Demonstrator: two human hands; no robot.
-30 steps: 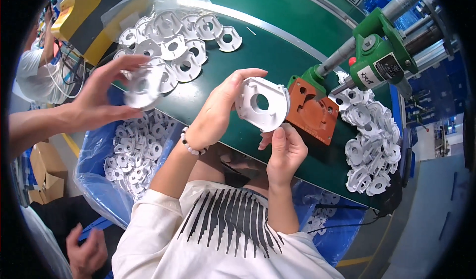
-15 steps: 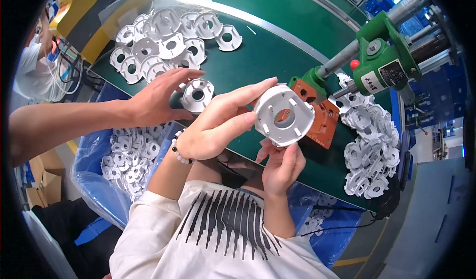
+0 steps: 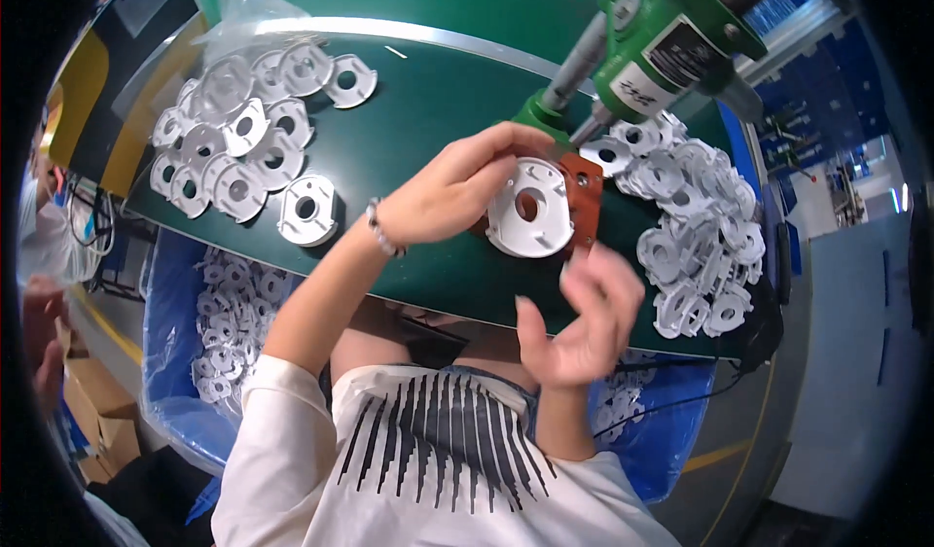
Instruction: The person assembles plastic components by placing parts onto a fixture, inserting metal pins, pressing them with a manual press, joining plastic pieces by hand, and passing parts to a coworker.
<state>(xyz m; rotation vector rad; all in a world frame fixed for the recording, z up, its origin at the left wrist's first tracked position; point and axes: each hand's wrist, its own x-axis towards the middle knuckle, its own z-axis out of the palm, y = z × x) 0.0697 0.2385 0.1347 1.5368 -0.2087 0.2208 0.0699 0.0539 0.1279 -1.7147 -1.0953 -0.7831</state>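
My left hand (image 3: 457, 185), with a beaded bracelet at the wrist, grips a white round plastic part (image 3: 506, 224) by its upper left edge. That part has a large centre hole and small posts, and it covers much of the orange-brown fixture (image 3: 585, 189). Whether it rests on the fixture I cannot tell. Just below and right of the part, my right hand (image 3: 589, 323) is off it, fingers apart and nothing in them. Over the fixture stands a green hand press (image 3: 647, 51), its ram (image 3: 592, 125) close above my left fingertips.
Similar white parts lie at the table's left (image 3: 233, 189), one single part (image 3: 308, 210) nearer me. A heap of them (image 3: 696, 221) covers the right side. Blue-lined bins (image 3: 170, 352) with more parts stand below the edge. Another person's hand (image 3: 44, 328) is at the far left.
The held part has moved from before me to the fixture, and my right hand has let go of it. The other person's hand has drawn back left, leaving a single part on the table.
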